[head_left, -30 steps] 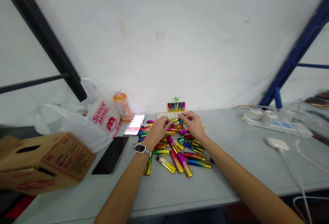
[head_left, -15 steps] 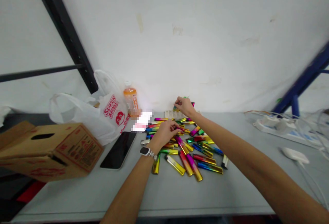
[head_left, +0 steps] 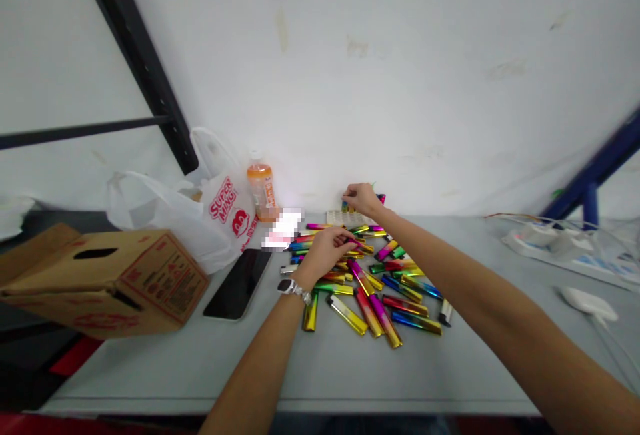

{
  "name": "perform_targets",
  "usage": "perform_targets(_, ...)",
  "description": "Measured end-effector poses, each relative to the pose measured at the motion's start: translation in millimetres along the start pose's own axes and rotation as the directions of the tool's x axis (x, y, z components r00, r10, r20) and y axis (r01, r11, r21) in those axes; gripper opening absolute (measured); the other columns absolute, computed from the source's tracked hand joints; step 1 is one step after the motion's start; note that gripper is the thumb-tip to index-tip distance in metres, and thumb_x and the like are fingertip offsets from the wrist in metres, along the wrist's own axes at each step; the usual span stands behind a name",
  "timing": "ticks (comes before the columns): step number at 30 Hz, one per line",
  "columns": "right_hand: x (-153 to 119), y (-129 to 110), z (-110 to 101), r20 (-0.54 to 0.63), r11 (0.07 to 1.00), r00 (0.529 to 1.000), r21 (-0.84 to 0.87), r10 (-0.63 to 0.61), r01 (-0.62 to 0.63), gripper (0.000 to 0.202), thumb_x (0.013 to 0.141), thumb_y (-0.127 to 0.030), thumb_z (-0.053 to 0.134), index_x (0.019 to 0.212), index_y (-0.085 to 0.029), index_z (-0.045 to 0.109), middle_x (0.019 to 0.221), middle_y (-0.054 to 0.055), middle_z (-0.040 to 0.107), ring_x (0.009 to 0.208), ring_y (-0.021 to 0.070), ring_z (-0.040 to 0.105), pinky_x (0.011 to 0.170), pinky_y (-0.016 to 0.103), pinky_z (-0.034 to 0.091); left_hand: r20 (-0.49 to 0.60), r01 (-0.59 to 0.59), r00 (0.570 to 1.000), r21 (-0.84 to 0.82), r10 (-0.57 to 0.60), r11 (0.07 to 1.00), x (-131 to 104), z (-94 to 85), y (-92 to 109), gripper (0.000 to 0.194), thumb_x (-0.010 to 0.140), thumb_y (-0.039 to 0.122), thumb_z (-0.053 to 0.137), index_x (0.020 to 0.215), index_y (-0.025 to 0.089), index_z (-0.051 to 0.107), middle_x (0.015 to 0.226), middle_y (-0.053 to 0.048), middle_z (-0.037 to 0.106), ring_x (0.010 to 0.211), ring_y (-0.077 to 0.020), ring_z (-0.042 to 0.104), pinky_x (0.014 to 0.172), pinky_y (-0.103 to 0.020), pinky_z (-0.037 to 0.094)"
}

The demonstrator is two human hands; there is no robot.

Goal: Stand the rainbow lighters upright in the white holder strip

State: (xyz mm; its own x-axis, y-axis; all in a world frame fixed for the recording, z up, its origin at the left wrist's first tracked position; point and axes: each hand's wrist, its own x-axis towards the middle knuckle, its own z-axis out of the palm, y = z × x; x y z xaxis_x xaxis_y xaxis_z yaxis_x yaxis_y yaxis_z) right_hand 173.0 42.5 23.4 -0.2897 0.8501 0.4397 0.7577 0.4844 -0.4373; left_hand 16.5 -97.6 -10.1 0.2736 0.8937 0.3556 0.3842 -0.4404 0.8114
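Many shiny multicoloured lighters [head_left: 383,320] lie in a loose pile on the grey table [head_left: 200,372]. Over the pile's upper left, my left hand [head_left: 327,252] pinches a magenta-and-gold lighter [head_left: 354,242] between thumb and fingers. Farther back, my right hand [head_left: 363,198] is closed at a pale tray with round holes [head_left: 345,218], close to the wall. Its fingertips are on a small coloured lighter [head_left: 345,206] standing at the tray. More lighters stand partly hidden behind the right hand.
Left of the pile are a dark phone [head_left: 239,285], a cardboard box [head_left: 100,285], a white plastic bag [head_left: 200,222] and an orange drink bottle [head_left: 262,188]. On the right lie a power strip [head_left: 565,255] and a white charger [head_left: 590,303] with cables.
The view has shifted slightly, so the table items appear a little farther right and higher. Both hands remain at about the same places over the pile and the tray.
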Motion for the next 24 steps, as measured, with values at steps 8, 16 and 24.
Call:
perform_targets(8, -20.0, -7.0, -15.0, 0.026, 0.934, 0.999, -0.355, -0.035, 0.042, 0.032, 0.094, -0.038, 0.051, 0.114, -0.028, 0.074, 0.115, 0.011, 0.055, 0.103, 0.0228, 0.061, 0.078, 0.03, 0.048, -0.19, 0.009, 0.978, -0.401, -0.092, 0.916, 8.9, 11.8, -2.7, 0.024, 0.075, 0.033, 0.076, 0.089, 0.014, 0.075, 0.088, -0.008, 0.076, 0.083, -0.0205, 0.069, 0.081, -0.033, 0.053)
perform_targets(16, -62.6, -16.7, -24.6, -0.132, 0.987, 0.99, -0.142, 0.053, -0.072, 0.041, 0.094, -0.035, 0.048, 0.131, -0.022, 0.059, 0.114, 0.011, 0.055, 0.09, 0.0212, 0.06, 0.077, 0.032, 0.047, -0.338, -0.094, 0.906, -0.749, -0.256, 0.656, 15.5, 29.8, 10.4, 0.037, 0.076, 0.048, 0.075, 0.089, 0.014, 0.071, 0.089, -0.006, 0.073, 0.086, -0.0161, 0.068, 0.082, -0.028, 0.052)
perform_targets(24, -139.1, -33.2, -40.0, -0.297, 0.923, 0.949, 0.384, 0.107, 0.016, 0.036, 0.094, -0.042, 0.048, 0.077, -0.017, 0.066, 0.07, 0.002, 0.058, 0.068, 0.0153, 0.052, 0.063, 0.027, 0.038, -0.267, -0.077, 0.894, -0.883, -0.359, 0.463, 15.8, 36.2, 45.0, 0.042, 0.088, 0.062, 0.054, 0.084, 0.02, 0.052, 0.049, 0.01, 0.04, 0.03, -0.003, 0.026, 0.032, -0.015, 0.016)
